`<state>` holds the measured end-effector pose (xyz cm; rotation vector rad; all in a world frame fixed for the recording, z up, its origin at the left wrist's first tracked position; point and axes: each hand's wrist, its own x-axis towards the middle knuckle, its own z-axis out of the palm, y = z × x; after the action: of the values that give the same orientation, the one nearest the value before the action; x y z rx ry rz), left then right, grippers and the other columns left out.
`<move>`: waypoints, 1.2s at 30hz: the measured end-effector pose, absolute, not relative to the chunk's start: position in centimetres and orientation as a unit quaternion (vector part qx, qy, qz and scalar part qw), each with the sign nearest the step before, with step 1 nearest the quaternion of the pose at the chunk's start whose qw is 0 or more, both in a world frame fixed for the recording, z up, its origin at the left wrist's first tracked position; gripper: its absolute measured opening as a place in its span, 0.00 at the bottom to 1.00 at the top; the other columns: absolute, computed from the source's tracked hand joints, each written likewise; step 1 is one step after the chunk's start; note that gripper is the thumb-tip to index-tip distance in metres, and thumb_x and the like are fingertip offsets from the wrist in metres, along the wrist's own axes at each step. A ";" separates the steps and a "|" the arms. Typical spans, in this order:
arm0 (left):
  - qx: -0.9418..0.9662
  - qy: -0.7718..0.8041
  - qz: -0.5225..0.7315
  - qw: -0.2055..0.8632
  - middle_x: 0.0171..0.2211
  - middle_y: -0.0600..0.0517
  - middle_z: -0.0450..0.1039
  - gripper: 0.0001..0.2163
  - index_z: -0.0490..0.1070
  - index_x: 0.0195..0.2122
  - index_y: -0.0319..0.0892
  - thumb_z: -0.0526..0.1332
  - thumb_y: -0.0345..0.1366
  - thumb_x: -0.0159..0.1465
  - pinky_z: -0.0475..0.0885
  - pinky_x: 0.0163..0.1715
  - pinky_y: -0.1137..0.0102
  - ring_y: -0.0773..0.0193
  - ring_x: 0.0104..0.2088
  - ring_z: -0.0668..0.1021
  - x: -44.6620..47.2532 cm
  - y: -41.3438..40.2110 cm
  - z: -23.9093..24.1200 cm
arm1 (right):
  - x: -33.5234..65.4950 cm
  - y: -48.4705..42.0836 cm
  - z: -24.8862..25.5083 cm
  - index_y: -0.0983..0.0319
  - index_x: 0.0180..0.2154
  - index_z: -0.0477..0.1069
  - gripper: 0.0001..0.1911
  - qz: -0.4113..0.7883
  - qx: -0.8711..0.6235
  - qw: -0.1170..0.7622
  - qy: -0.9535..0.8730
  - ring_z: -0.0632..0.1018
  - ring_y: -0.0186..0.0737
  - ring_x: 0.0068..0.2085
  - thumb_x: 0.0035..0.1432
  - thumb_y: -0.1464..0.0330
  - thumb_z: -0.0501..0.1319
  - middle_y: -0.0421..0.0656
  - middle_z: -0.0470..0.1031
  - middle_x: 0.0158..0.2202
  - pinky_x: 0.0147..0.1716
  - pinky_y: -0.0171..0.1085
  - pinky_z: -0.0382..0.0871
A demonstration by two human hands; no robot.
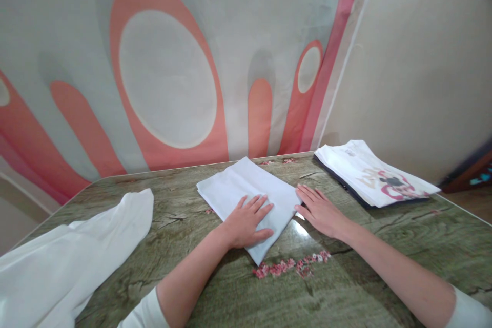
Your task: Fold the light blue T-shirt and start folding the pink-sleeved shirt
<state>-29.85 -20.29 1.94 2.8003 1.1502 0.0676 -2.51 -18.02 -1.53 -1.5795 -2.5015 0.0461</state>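
Note:
A folded white cloth (pixel 246 179) lies at the middle of the wood-patterned table, set at a slant with one corner toward me. My left hand (pixel 246 223) rests flat on top of it, fingers spread. At the cloth's right edge is my right hand (pixel 317 210), its fingers stretched out and the tips touching the edge. Neither hand grips anything. What kind of garment the folded cloth is, I cannot make out.
A loose white cloth (pixel 88 246) spreads over the table's left side. Folded clothes (pixel 369 171), white with a cartoon print over something dark, lie at the back right. Behind the table (pixel 307 297) stands a wall (pixel 246 20) with orange shapes.

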 end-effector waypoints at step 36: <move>0.906 0.415 0.059 0.065 0.63 0.43 0.50 0.32 0.48 0.63 0.37 0.39 0.55 0.65 0.39 0.61 0.54 0.54 0.64 0.48 -29.0 -22.0 1.3 | -11.4 -12.4 0.8 0.61 0.63 0.46 0.30 0.179 -0.296 0.071 -0.936 0.48 0.39 0.65 0.65 0.55 0.37 0.44 0.45 0.65 0.62 0.45 0.37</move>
<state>-29.02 -22.00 1.35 2.7332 1.2523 0.1767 -11.42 -12.37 0.77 -0.8896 -2.8145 0.5373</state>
